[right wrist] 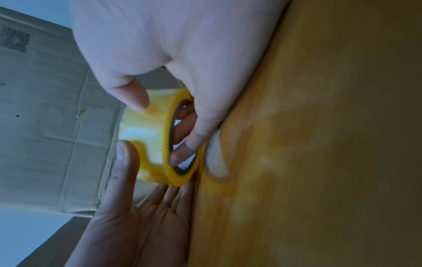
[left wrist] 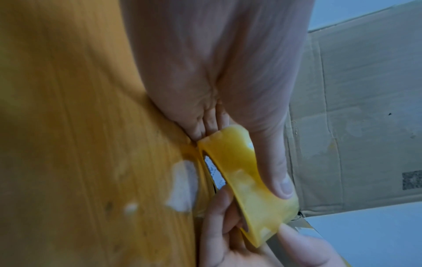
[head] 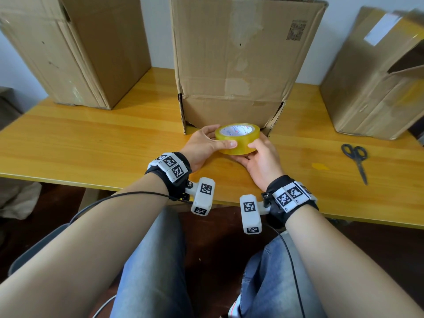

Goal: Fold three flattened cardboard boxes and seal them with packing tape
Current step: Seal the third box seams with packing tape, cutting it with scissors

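A yellow-tinted roll of packing tape [head: 237, 138] is held just above the wooden table [head: 91, 145], right in front of the middle cardboard box [head: 238, 60]. My left hand [head: 216, 138] grips the roll from the left, thumb on its outer band and fingers behind it. My right hand [head: 249, 153] grips it from the right, thumb on the band. In the right wrist view a fingertip [right wrist: 182, 153] reaches into the core of the roll [right wrist: 148, 137]. In the left wrist view my left thumb [left wrist: 280, 180] presses on the tape [left wrist: 246, 180]. Two more boxes stand at the left [head: 75, 49] and right [head: 378, 76].
Black-handled scissors [head: 355, 159] lie on the table to the right, near its front edge. The right box has a loose flap and a white label on top. Bare tabletop stretches between the left box and my hands. My knees are under the table's edge.
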